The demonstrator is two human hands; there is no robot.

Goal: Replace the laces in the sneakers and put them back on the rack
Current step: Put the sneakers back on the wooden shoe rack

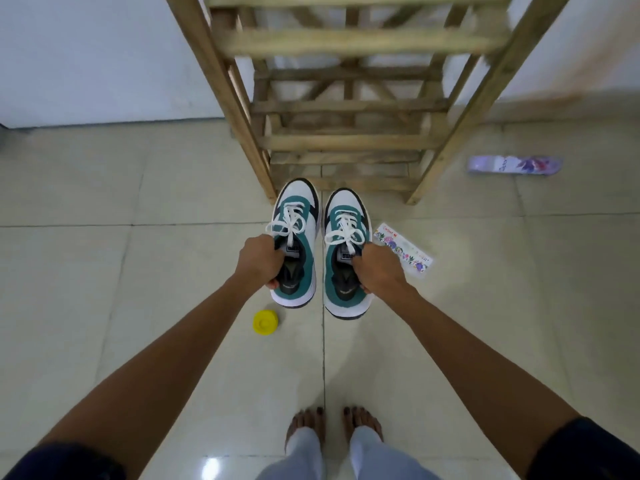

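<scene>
The left hand (260, 260) grips the left sneaker (298, 244) by its collar, fingers curled into the opening, and the right hand (375, 270) holds the right sneaker (346, 254) the same way. Both teal-and-white shoes hang side by side, toes forward, just before the wooden rack (349, 140), white laces (287, 221) tied in bows. They look light with stiff soles and soft uppers, so the firm collar seems the surest hold; the loose bows could snag on a slat.

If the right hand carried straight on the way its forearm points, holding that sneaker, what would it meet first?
Probably the wooden rack: the right hand points forward and slightly inward, and the toe of its sneaker already sits just before the rack's lowest front slat. Depth is unclear from one view.
</scene>
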